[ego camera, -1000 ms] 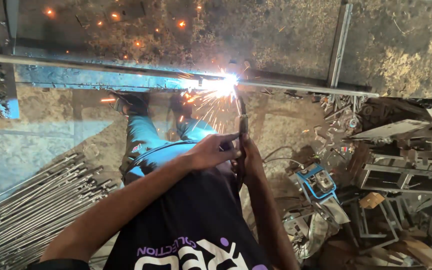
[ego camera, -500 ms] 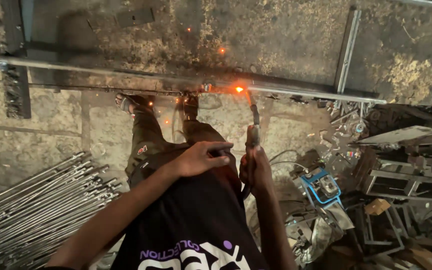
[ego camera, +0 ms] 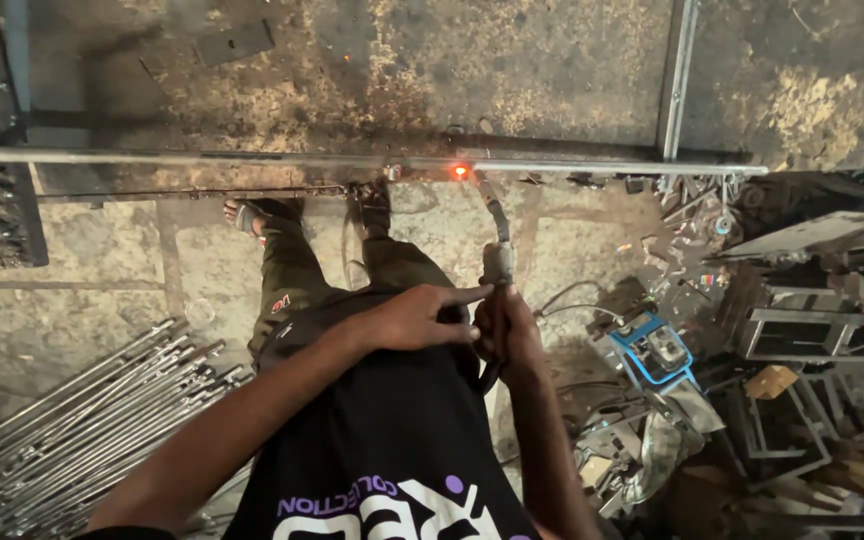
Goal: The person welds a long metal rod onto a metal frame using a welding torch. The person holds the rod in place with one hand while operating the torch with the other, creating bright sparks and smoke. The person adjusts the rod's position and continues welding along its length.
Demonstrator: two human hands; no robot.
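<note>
A weld is being laid: the electrode holder [ego camera: 498, 262] is gripped in the right hand [ego camera: 508, 330], steadied by the left hand [ego camera: 414, 318] with forefinger outstretched. Its tip glows on the steel bar [ego camera: 252, 160]; a steady line along the bar is needed next.

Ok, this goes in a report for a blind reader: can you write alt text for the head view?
Seen from above, a person's right hand grips a welding electrode holder, its rod tip beside a glowing orange spot on a long metal bar. The left hand steadies it, forefinger out. Metal rods lie left, scrap and a blue tool right.
</note>
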